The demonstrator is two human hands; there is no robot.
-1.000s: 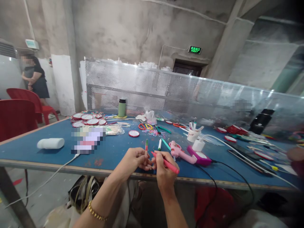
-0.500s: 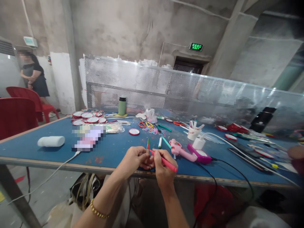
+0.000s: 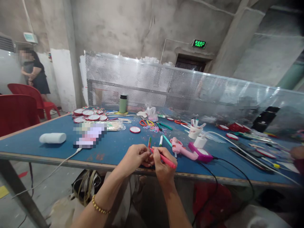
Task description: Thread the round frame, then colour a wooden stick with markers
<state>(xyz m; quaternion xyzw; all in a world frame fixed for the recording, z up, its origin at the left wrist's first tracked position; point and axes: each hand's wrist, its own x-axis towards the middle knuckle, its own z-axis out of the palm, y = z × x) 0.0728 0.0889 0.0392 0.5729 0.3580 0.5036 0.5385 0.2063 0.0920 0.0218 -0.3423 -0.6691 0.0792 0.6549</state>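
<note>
My left hand [image 3: 136,158] pinches a thin flat wooden stick [image 3: 149,142] upright, its upper end green with red below. In my right hand [image 3: 164,167] is a red marker [image 3: 169,162], held like a pen, its tip against or very close to the red part of the stick. My fingers hide the stick's lower end. Just beyond my hands lie a white marker with a green end [image 3: 161,140] and a teal marker [image 3: 167,141]. To their right rests a pink glue gun [image 3: 185,152], close to a purple box [image 3: 201,154].
A phone [image 3: 89,137] on a cable and a white bottle [image 3: 52,138] lie left on the blue table [image 3: 114,152]. Pliers [image 3: 165,126], a round red-rimmed disc [image 3: 135,129] and a cup of markers [image 3: 194,132] sit farther back. A person [image 3: 35,71] stands far left.
The camera view has shifted slightly. Both hands keep their grips, with the marker still at the red part of the stick.
</note>
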